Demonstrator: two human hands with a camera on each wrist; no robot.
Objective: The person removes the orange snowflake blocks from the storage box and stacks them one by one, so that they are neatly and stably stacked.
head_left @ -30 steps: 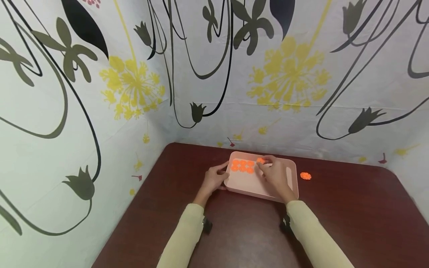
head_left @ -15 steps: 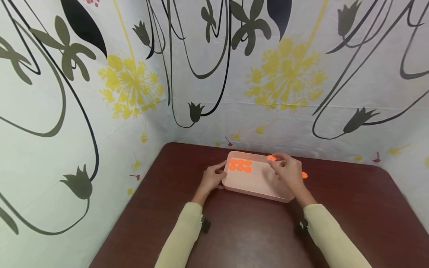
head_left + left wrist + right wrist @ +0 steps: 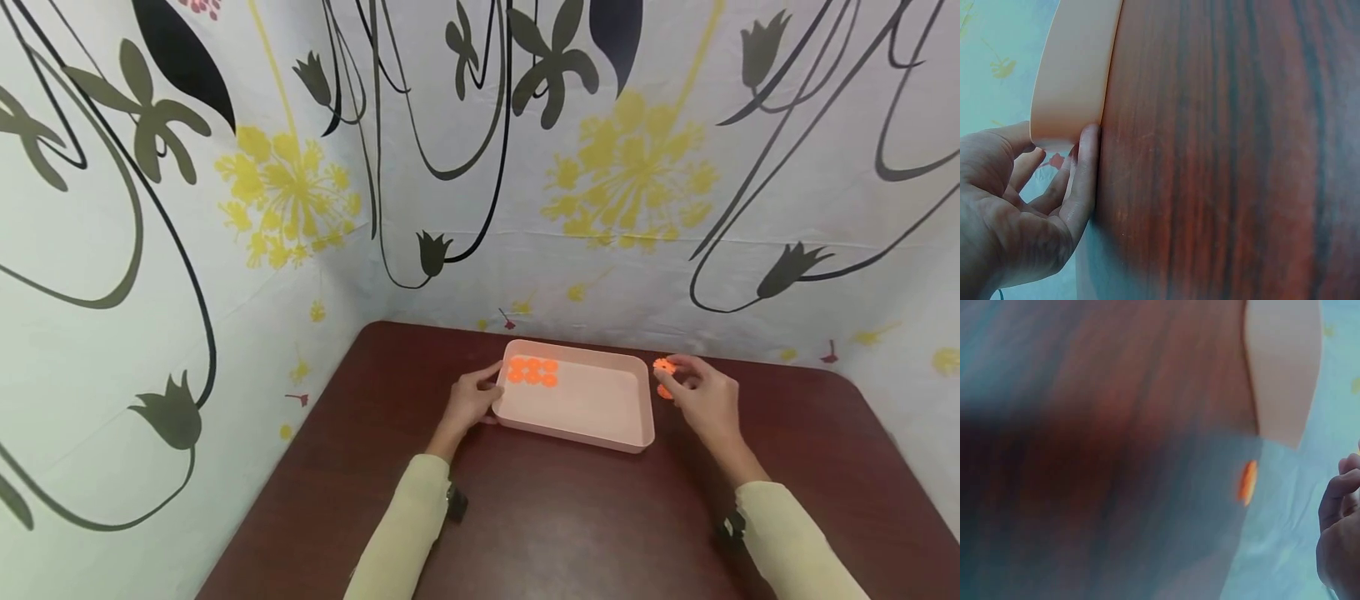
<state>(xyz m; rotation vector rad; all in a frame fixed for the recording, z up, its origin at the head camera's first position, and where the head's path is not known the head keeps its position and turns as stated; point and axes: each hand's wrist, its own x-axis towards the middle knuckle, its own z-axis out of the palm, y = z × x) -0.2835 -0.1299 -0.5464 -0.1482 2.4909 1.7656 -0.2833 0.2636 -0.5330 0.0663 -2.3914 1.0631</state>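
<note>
- Leftmost, a pale sleeve leads to the left hand, clamped on the near-left end of the pink tray, its thumb at the rim and other fingers against the outside.
- The tray lies flat on the dark red-brown tabletop, between the two hands.
- In the tray's far-left part, just beyond the left hand's thumb, six orange discs lie in two rows of three.
- Just outside the tray's right end, a loose orange disc rests on the tabletop, below the right hand's fingertips.
- Rightmost, the right hand has thumb and fingers together, pinching a raised orange disc at their tips.
</note>
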